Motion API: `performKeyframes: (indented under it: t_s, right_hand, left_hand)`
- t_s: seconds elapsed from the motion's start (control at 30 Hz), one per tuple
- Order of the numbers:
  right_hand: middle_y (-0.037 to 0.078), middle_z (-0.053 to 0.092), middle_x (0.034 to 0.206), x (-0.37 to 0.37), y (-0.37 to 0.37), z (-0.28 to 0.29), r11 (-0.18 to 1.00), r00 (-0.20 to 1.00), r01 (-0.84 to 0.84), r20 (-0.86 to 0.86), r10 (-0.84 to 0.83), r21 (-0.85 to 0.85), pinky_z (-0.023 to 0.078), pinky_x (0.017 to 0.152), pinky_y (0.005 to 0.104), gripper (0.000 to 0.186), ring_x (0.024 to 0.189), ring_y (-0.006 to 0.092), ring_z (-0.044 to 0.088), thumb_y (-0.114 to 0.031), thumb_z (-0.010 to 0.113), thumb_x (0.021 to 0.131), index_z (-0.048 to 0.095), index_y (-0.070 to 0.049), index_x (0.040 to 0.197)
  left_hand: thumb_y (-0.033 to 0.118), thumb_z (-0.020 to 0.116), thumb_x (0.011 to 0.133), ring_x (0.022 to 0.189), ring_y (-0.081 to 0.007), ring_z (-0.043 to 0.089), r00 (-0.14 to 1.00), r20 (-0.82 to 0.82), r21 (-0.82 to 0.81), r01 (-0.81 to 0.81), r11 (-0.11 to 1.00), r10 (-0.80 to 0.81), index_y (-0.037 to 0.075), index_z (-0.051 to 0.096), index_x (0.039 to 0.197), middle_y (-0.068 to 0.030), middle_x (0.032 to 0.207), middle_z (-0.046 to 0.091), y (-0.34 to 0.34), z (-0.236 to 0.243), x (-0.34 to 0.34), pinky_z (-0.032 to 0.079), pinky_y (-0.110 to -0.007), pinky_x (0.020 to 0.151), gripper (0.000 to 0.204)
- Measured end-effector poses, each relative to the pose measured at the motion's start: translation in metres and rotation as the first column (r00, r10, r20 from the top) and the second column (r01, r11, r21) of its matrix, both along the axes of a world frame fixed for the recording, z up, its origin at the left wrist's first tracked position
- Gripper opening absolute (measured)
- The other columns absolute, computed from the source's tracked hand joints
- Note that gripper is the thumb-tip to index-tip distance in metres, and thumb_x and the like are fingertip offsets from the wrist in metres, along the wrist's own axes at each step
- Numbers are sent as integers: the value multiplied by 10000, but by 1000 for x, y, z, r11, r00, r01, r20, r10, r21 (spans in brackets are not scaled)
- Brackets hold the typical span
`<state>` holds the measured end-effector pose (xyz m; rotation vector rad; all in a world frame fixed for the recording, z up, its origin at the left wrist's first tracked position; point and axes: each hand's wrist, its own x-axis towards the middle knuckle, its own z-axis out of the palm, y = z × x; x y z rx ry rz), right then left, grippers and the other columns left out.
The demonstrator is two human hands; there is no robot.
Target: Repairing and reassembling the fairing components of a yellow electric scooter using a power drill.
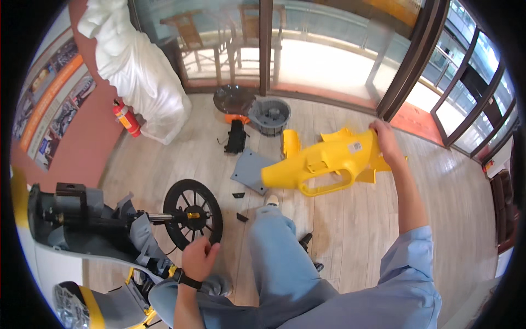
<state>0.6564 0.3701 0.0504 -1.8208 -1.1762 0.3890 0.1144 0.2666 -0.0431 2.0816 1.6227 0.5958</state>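
My right hand [387, 143] grips the far right end of a large yellow plastic body panel [323, 157]. The panel is held out ahead of me, with a handle-like loop along its lower side and a small white label on top. Its narrow end points left. My left hand [198, 259], with a black watch on the wrist, is closed with the thumb up and nothing visible in it. It hovers in front of a black spoked wheel [192, 215], which sits on a partly dismantled scooter [87, 230] at my left.
On the floor lie a grey panel [250, 171], other yellow panels [291, 144], a black part [235, 137] and small black pieces [238, 195]. Farther off are a grey basket [269, 116] and a dark bowl-shaped piece [233, 98]. A fire extinguisher [127, 119] stands beside a plastic-wrapped figure [139, 71].
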Motion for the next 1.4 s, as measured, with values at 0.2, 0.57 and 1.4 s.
performKeyframes:
  t_s: [0.2,0.57,1.4]
  right_hand:
    - [108,596,851,-119,3,149,955,890,-291,-379,252,-48,474,696,321,262,739,194,570,-265,505,866,583,-20,919]
    - [40,589,703,-284,54,151,582,584,-795,-473,660,-169,455,509,308,182,556,145,544,-247,579,809,581,-69,772]
    - [59,642,977,-320,-88,-83,893,177,-429,-958,227,133,490,821,310,194,897,165,615,-238,543,940,586,-60,1001]
  left_hand:
    - [306,513,960,811,-119,516,573,815,0,-147,989,85,48,538,979,-28,893,557,-12,62,-11,428,-264,765,259]
    - [61,712,806,1175,-156,508,565,821,-282,518,807,-76,27,466,1318,-57,1250,573,-61,94,-13,357,-304,1035,570]
    - [483,557,901,1296,-322,439,-233,956,-157,98,983,176,131,337,1427,-198,1419,424,-50,-4,-55,368,-480,1056,669]
